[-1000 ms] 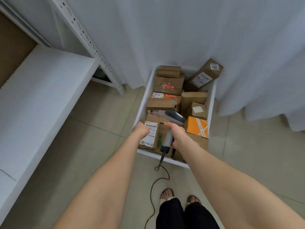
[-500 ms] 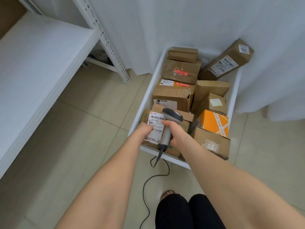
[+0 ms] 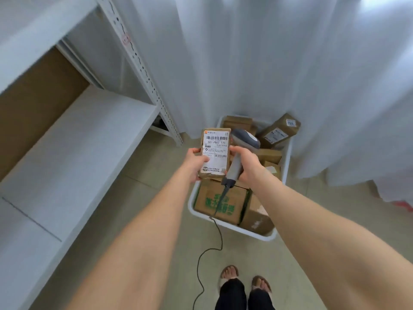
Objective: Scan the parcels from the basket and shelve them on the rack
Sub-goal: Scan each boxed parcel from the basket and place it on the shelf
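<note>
Parcel (image 3: 215,153) in hand, a flat brown carton, was held up in the air over the left wall of the white basket (image 3: 269,237), clear of the other cartons in it, with its label (image 3: 216,146) facing the camera. The left hand (image 3: 197,161) gripped its left edge, thumb curled onto the lower part of the label. The right hand (image 3: 248,162) had its fingers wrapped round the handle of the corded scanner (image 3: 245,138), and its thumb seemed to touch the parcel's right edge.

By my reading this was the scanning step, with the pick-up done and the scan itself not yet made: the scanner's head sat just beside the parcel's top right corner and pointed away from the label. The next move would call for turning that head onto the barcode along the label's top edge and keeping the thumb off the print. After that came the rack shelf (image 3: 78,142) on the left.

On the label a large line read roughly "507-P802 T70", with "P802" repeated smaller below and an orange logo at its top left corner; the fine print was too small to read. At the basket's near edge a carton (image 3: 220,202) carried large green characters I could not make out. A long parcel (image 3: 279,132) leaning in the far right corner bore a small sticker with illegible digits.
</note>
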